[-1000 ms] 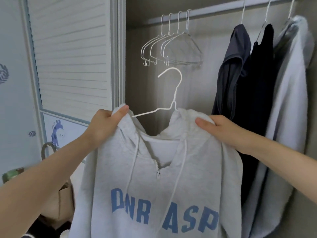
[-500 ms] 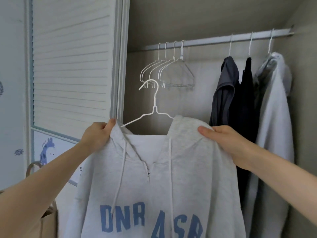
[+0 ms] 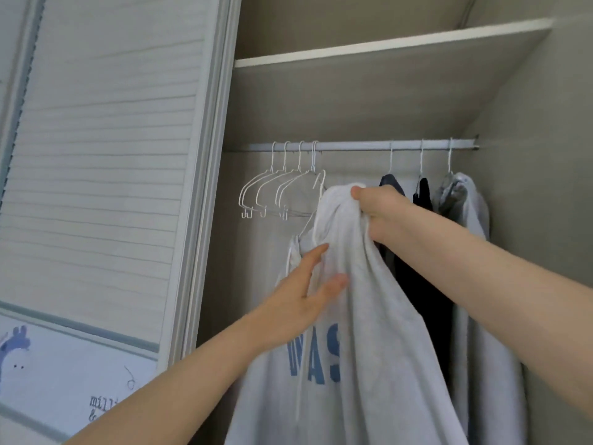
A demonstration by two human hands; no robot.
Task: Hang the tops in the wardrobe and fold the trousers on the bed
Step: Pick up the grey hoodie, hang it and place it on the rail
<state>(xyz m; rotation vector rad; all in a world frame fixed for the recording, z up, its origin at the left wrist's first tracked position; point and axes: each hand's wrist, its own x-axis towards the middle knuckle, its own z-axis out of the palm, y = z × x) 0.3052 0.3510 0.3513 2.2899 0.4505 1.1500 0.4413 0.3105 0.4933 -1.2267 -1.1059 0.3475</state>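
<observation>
Just under the rail (image 3: 353,146), your right hand (image 3: 382,213) clamps the grey hoodie (image 3: 369,316) on its hanger (image 3: 321,184), hook not yet on, while your left hand (image 3: 298,297) lies flat against it. Three tops (image 3: 423,200) hang already; trousers and bed are out of view.

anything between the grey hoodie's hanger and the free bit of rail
Nothing visible blocks it. The grey hoodie, gripped by the right hand, sits below the bare stretch of rail, between the empty hangers and the hung tops.

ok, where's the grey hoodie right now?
Head view, centre: the grey hoodie is below the rail, between the empty hangers and the hung tops, gripped by the right hand.
</observation>
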